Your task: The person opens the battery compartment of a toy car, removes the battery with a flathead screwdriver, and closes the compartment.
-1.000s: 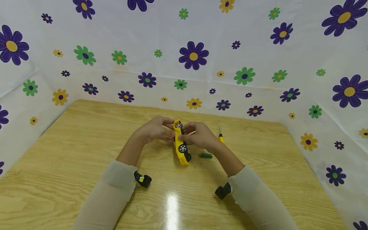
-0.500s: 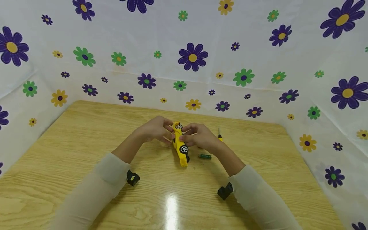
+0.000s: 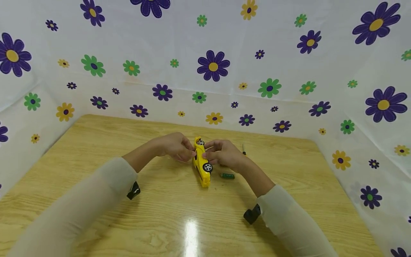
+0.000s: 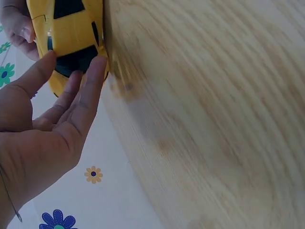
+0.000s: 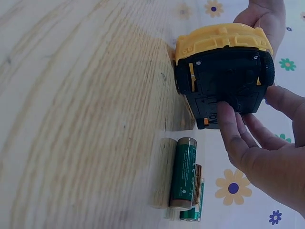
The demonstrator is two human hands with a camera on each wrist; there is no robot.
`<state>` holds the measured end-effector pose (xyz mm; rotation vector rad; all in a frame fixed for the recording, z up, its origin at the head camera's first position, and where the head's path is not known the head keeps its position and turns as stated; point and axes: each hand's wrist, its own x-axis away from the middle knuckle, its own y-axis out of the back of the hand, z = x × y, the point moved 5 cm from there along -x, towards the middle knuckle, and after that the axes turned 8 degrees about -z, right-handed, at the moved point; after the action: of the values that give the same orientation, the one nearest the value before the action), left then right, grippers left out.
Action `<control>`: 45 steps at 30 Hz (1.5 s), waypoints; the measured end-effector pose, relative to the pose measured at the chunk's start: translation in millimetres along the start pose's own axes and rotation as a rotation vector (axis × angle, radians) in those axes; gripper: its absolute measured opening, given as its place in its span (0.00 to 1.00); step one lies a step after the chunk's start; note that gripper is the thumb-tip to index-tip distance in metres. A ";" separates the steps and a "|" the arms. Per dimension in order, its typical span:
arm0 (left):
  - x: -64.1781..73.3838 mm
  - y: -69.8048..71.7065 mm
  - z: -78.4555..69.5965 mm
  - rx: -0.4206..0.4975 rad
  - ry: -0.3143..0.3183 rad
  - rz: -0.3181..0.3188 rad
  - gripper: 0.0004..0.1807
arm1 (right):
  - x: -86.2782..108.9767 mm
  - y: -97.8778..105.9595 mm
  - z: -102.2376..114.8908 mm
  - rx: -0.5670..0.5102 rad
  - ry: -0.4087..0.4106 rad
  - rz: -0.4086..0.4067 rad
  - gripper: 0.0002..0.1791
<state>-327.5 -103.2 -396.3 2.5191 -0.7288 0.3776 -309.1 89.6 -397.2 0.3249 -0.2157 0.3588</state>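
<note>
A yellow toy car (image 3: 202, 163) is held tipped on its side over the table, wheels facing right in the head view. My right hand (image 3: 226, 154) grips it, thumb on the car's side and fingers against the black underside (image 5: 224, 81), where small screws show. On the roof side, my left hand (image 3: 176, 146) holds the car between thumb and fingertips; in the left wrist view these lie around the dark window (image 4: 76, 61). A green battery (image 3: 227, 176) lies just below my right hand. More batteries (image 5: 197, 183) show behind it in the right wrist view.
A screwdriver (image 3: 243, 150) lies beyond my right wrist, mostly hidden by it. The wooden table (image 3: 154, 221) ends at a white flower-print cloth (image 3: 179, 75) at the back and sides.
My left forearm has swung outward to the left and its wrist has turned. The car has rolled slightly, showing less of its underside. My right hand keeps its grip with little movement.
</note>
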 end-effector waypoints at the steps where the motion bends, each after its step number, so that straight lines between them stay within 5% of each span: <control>1: -0.6 0.5 0.8 -0.008 0.002 0.005 0.22 | -0.1 -0.1 0.2 0.000 -0.003 0.003 0.22; 13: -0.5 5.1 -6.0 -0.211 0.017 0.102 0.21 | -3.9 0.0 5.6 0.052 -0.003 0.046 0.23; 18: -0.9 2.8 -3.5 -0.146 0.064 0.149 0.23 | -3.8 2.3 4.4 0.050 -0.023 0.038 0.23; 24: -0.2 2.1 -0.1 -0.044 0.074 0.080 0.21 | -3.6 3.6 5.4 0.010 -0.021 0.039 0.24; 37: 2.4 1.7 -0.8 0.014 -0.040 -0.098 0.12 | -10.7 4.4 -5.4 -0.117 -0.047 0.028 0.23; 45: 3.4 4.9 -2.9 0.013 -0.060 -0.095 0.16 | -11.2 2.5 -9.9 -0.205 -0.060 0.055 0.22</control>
<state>-327.8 -106.8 -390.8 2.5760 -0.6282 0.2761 -318.8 91.8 -408.6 0.1276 -0.3186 0.3782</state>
